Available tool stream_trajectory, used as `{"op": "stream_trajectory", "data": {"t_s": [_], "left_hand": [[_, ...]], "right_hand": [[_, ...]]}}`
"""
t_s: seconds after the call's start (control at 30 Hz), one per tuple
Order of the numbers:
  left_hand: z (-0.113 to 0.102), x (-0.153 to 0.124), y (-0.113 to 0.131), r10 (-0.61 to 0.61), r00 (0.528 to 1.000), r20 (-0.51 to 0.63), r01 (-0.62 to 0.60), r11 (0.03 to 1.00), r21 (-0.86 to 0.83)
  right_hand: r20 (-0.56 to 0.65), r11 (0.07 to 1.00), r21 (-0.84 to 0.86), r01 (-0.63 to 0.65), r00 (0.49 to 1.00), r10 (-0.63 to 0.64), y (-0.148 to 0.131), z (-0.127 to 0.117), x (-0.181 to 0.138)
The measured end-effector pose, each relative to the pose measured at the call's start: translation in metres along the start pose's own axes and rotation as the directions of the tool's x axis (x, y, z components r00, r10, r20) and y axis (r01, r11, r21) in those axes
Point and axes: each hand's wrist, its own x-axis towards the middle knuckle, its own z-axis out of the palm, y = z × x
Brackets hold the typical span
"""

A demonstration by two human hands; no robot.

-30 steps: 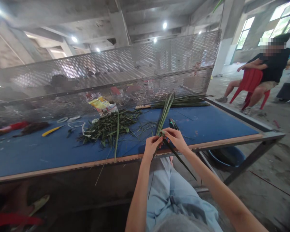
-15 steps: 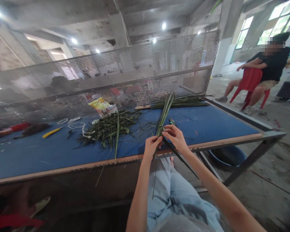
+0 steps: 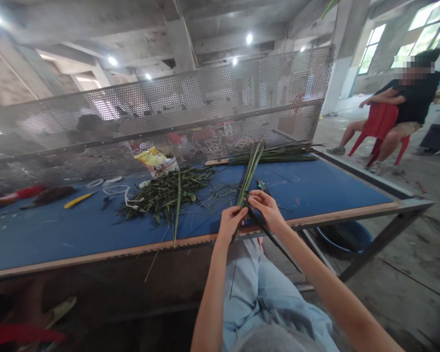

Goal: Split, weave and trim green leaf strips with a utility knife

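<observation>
At the table's front edge my left hand (image 3: 230,223) is closed, thumb and fingers pinching a bundle of long green leaf strips (image 3: 252,168). The bundle's upper ends fan up and away over the table, and dark strips hang down past the edge. Touching the left hand, my right hand (image 3: 267,209) is closed with its fingertips on a strip at the same crossing point. Fingers cover the exact spot where the strips cross. Just beyond the right hand lies a dark tool with a green part (image 3: 261,185), partly hidden.
A heap of leaf scraps (image 3: 165,193) lies left on the blue table (image 3: 40,242), near a yellow-handled knife (image 3: 78,200) and white cord (image 3: 122,189). More long strips (image 3: 282,155) lie behind, before a perforated metal screen (image 3: 212,107). A person (image 3: 410,98) sits right on a red chair (image 3: 382,120).
My right fingertips have shifted very slightly at the crossing, and the strip there is bent a little differently. The left hand keeps its grip on the bundle.
</observation>
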Motion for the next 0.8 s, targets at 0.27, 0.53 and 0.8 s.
{"op": "stream_trajectory", "data": {"t_s": [0.27, 0.53, 0.8], "left_hand": [[0.000, -0.002, 0.004, 0.006, 1.000, 0.003, -0.006, 1.000, 0.026], [0.002, -0.001, 0.002, -0.012, 0.999, -0.044, 0.011, 1.000, -0.008], [0.003, 0.001, 0.001, 0.025, 0.996, -0.083, -0.030, 0.997, -0.065]], "right_hand": [[-0.011, 0.992, -0.121, 0.037, 0.999, -0.039, 0.000, 0.001, 0.001], [0.106, 0.849, -0.482, 0.218, 0.976, -0.190, -0.006, -0.002, -0.005], [0.191, 0.612, -0.750, 0.250, 0.968, -0.162, -0.011, -0.001, -0.017]]}}
